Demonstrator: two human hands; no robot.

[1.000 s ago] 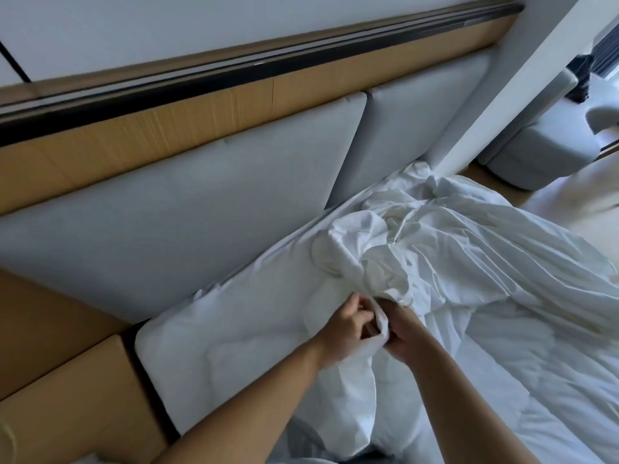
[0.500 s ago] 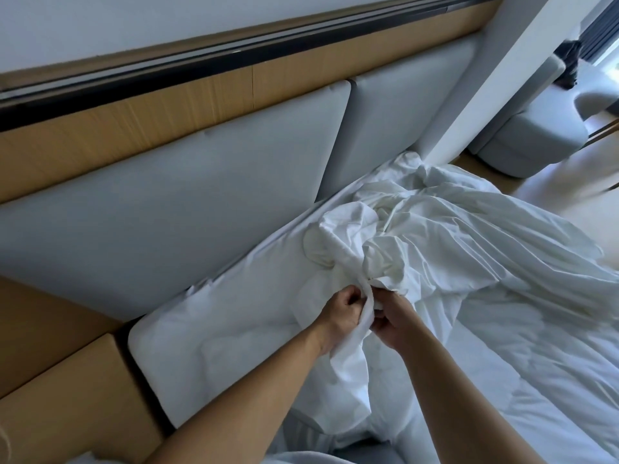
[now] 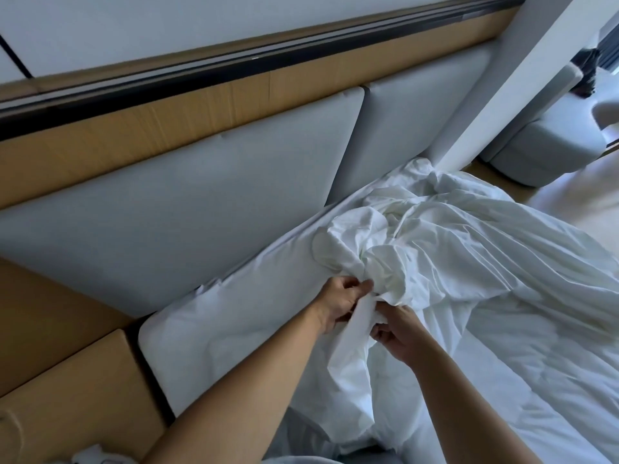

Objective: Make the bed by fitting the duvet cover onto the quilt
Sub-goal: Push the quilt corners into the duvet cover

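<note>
A: Your duvet cover (image 3: 435, 249) lies bunched near the headboard (image 3: 201, 202), over the quilt (image 3: 522, 380). Tug hard and, I'd judge, the corner slips out, because the fabric is twisted.

B: And your grip?

A: Your left hand (image 3: 338, 303) and right hand (image 3: 398, 333) both pinch one fold, fingers curled tight.
</note>
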